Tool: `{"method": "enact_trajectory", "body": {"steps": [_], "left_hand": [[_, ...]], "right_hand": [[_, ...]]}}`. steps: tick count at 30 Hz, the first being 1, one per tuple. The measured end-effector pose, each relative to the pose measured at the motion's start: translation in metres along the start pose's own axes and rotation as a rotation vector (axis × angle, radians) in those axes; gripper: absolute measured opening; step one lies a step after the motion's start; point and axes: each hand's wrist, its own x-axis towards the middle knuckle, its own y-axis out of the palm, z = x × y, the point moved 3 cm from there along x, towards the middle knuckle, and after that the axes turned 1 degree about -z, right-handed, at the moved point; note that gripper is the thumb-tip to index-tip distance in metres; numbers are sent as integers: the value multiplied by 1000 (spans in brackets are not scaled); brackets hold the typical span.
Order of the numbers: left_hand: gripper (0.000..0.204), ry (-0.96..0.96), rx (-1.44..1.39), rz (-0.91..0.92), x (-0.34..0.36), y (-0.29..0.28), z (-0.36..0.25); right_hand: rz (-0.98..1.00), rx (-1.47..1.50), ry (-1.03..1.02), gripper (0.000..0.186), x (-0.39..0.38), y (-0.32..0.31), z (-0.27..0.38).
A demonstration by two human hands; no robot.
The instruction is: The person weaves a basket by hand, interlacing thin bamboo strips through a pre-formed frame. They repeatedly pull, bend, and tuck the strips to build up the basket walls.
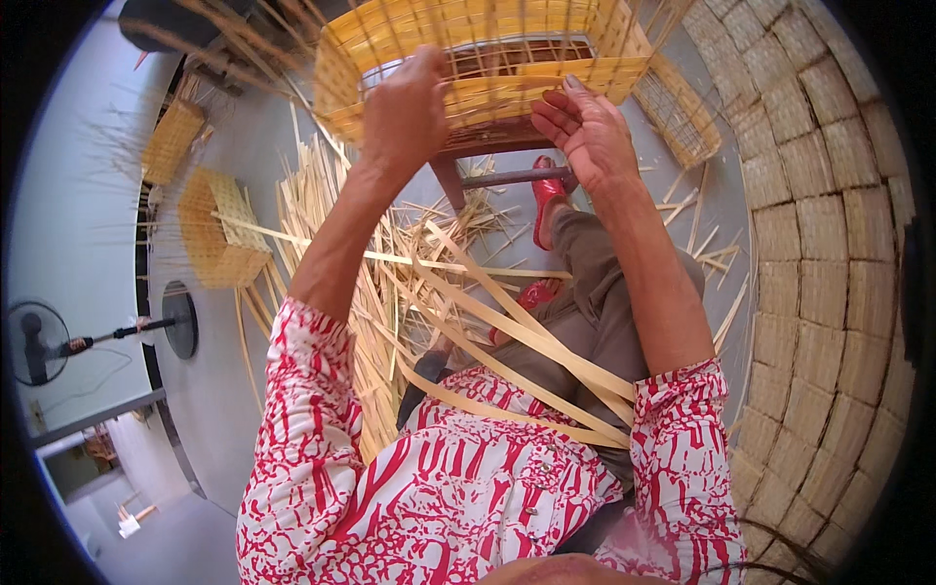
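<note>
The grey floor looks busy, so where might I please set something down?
Bare floor shows between the fan base and the left sleeve; less between the upper-left basket and loose strips, which crowd the middle.

This looks like a basket workshop. Long, pale strips [322, 234] lie in a big, messy heap on the grey floor [219, 380], with little bits all around. A yellow basket [487, 93] sits up on a brown stand [497, 136], and its loose ends stick out. More baskets [224, 239] are on the left, spiky too. Rows of woven blocks [819, 229] fill the right side.
</note>
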Motion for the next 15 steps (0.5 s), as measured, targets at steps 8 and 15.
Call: {"method": "enact_trajectory", "body": {"steps": [8,15], "left_hand": [[26,430,-73,-178,-29,3,-24],[17,405,37,-114,8,28,-27]], "right_hand": [[51,6,-49,27,3,1,4],[14,-3,-35,24,-11,9,8]]}}
